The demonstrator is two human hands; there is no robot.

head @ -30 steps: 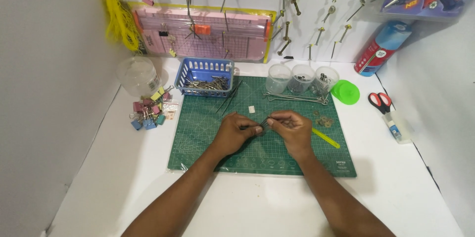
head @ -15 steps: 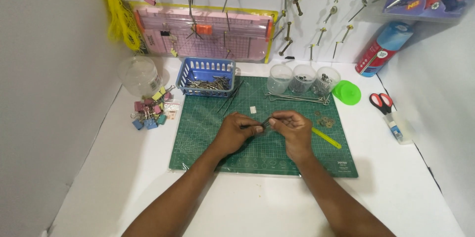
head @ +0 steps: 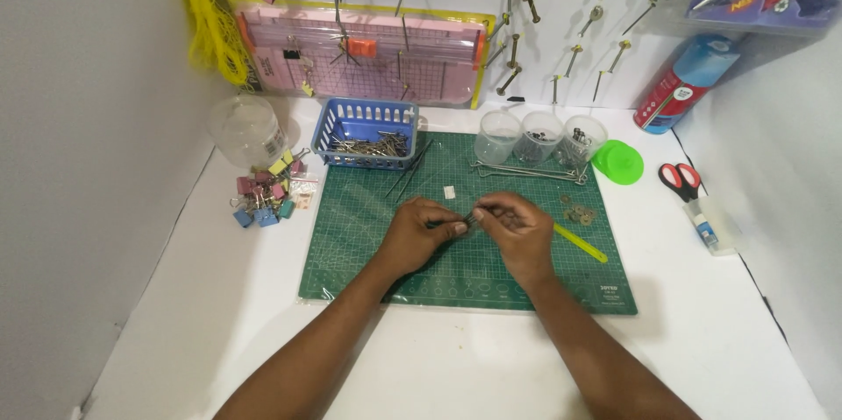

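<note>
Both my hands meet over the middle of the green cutting mat (head: pixel 368 253). My left hand (head: pixel 421 231) pinches a small thin metal rod (head: pixel 469 220) at its left end. From the other side, the fingers of my right hand (head: pixel 519 231) close on the same rod. A yellow stick (head: pixel 581 245) lies on the mat just right of my right hand, next to a few small washers (head: pixel 577 212). A small white piece (head: pixel 450 193) lies just beyond my hands.
A blue basket (head: pixel 367 117) of metal pins stands at the mat's far left, with loose thin rods (head: pixel 408 173) beside it. Three clear cups (head: pixel 542 135), a green lid (head: pixel 617 161), scissors (head: pixel 681 180), binder clips (head: pixel 263 196), a clear jar (head: pixel 244 129) and a pink paper trimmer (head: pixel 360 56) surround the mat.
Both hands stay together at the mat's middle; only the fingers shift slightly on the small rod.
</note>
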